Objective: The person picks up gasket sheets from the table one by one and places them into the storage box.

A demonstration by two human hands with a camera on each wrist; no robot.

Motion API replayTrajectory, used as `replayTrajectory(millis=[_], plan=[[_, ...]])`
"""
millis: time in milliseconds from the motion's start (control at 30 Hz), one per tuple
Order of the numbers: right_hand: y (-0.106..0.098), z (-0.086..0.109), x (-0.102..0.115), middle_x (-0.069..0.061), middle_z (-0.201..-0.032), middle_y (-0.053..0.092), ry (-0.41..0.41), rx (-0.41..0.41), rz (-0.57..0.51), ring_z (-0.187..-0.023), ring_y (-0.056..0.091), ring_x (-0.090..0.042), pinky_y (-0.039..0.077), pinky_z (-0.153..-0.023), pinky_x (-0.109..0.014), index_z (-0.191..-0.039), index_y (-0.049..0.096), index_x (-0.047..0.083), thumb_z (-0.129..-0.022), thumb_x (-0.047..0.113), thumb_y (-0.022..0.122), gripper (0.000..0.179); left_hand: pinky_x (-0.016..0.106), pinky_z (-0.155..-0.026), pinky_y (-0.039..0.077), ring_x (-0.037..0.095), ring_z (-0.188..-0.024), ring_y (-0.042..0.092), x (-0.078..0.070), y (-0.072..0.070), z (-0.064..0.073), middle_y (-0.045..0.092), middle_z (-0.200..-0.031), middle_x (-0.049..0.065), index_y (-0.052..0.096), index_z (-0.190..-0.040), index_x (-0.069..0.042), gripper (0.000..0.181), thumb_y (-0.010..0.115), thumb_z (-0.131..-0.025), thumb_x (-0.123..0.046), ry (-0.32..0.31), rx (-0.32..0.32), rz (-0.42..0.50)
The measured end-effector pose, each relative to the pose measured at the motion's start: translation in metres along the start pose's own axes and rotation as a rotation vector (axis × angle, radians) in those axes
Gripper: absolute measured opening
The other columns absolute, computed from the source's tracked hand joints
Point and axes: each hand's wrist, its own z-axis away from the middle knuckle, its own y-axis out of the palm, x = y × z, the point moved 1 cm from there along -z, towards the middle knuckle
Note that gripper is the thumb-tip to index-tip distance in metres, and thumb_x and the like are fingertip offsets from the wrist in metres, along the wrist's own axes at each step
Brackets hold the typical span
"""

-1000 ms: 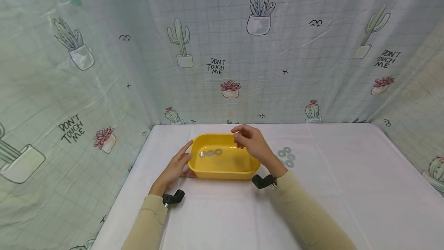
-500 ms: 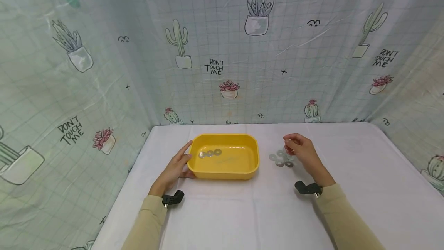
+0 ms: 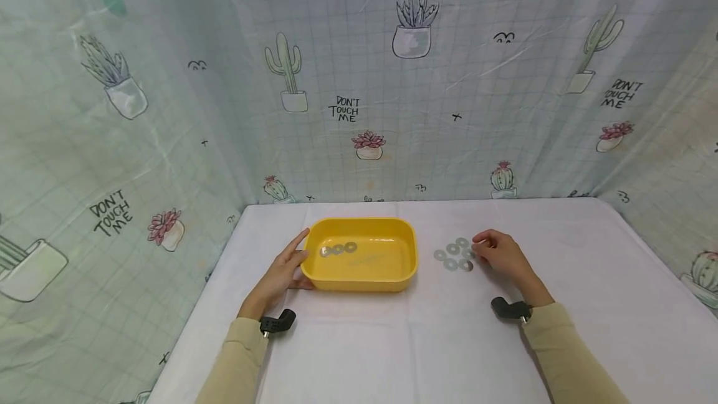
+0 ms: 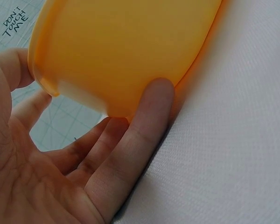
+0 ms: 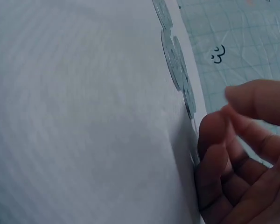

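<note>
In the head view, a yellow plastic tray [image 3: 359, 284] sits on the white cloth with 3 flat grey washers [image 3: 338, 249] in a row inside. My left hand [image 3: 278, 275] rests against its left end; in the left wrist view, its spread fingers [image 4: 151, 109] touch the orange-looking outer wall and rim. Right of the tray, several washers [image 3: 452, 249] lie in a loose cluster. My right hand [image 3: 502, 255] is at that cluster's right side, fingers loosely bent, close to the rightmost washer. Nothing shows between its thumb and fingers in the right wrist view, though the fingertips partly overlap.
The white-covered table [image 3: 359, 354] extends in front of the tray and to the right. A pale curtain [image 3: 224, 80] printed with potted cacti hangs at the back and both sides. Black wrist cameras [image 3: 278, 321] sit on both wrists.
My right hand has moved from above the tray to the right, over the washers, then slightly further right and lower. The left hand has stayed on the tray; the 3 washers inside have not moved.
</note>
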Motion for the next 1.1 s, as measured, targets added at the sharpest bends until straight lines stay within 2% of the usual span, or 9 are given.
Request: replayTrajectory(millis=[267, 567, 833, 1100], plan=[[0.006, 0.002, 0.007, -0.011, -0.094, 0.066, 0.006, -0.002, 0.13, -0.082, 0.059, -0.021, 0.046, -0.067, -0.027, -0.115, 0.064, 0.0, -0.098, 0.023, 0.065, 0.028, 0.049, -0.079, 0.066, 0.027, -0.099, 0.069, -0.001, -0.003, 0.0, 0.05, -0.141, 0.018, 0.032, -0.152, -0.058, 0.05, 0.044, -0.11, -0.032, 0.002, -0.007, 0.003], [0.01, 0.002, 0.02, -0.012, -0.091, 0.062, 0.084, 0.011, 0.214, -0.083, 0.055, -0.026, 0.041, -0.065, -0.03, -0.102, 0.062, 0.002, -0.093, 0.03, 0.07, 0.031, 0.049, -0.079, 0.066, 0.027, -0.1, 0.069, 0.0, -0.003, -0.002, 0.047, -0.142, 0.018, 0.033, -0.152, -0.057, 0.05, 0.045, -0.11, -0.033, -0.003, 0.001, 0.014], [0.011, 0.001, 0.023, -0.012, -0.09, 0.062, 0.123, 0.016, 0.239, -0.084, 0.054, -0.027, 0.042, -0.065, -0.031, -0.099, 0.061, 0.002, -0.09, 0.029, 0.075, 0.031, 0.048, -0.078, 0.066, 0.028, -0.101, 0.069, -0.001, -0.002, 0.0, 0.047, -0.143, 0.017, 0.032, -0.153, -0.056, 0.051, 0.045, -0.11, -0.033, -0.009, -0.008, -0.004], [0.01, 0.001, 0.026, -0.014, -0.091, 0.064, 0.124, 0.026, 0.241, -0.085, 0.056, -0.028, 0.045, -0.067, -0.032, -0.097, 0.063, 0.0, -0.09, 0.027, 0.076, 0.031, 0.048, -0.078, 0.066, 0.027, -0.101, 0.068, 0.0, -0.002, -0.001, 0.047, -0.143, 0.017, 0.032, -0.153, -0.057, 0.05, 0.044, -0.11, -0.033, -0.012, -0.017, -0.006]])
